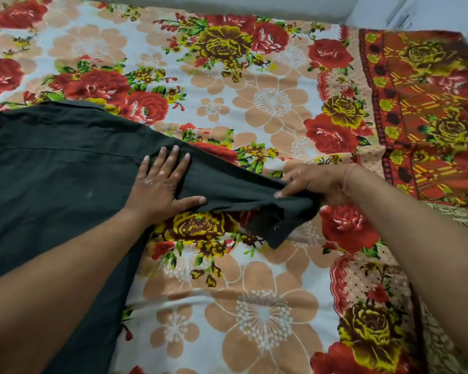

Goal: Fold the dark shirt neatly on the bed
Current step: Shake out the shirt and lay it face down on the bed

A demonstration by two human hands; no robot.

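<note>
The dark shirt (54, 168) lies spread over the left half of the bed (254, 306), collar at its far edge. One sleeve (227, 182) stretches out to the right. My left hand (160, 184) lies flat with straight fingers on the shirt where the sleeve joins the body. My right hand (311, 184) grips the sleeve close to the cuff (273, 230) and holds it a little above the sheet. The cuff hangs down with a small button showing.
The bed carries a floral sheet in red, peach and yellow. A darker red patterned border (427, 109) runs down its right side. A pale wall (254, 6) stands behind the far edge. A lace-like cloth (454, 214) shows at the right edge.
</note>
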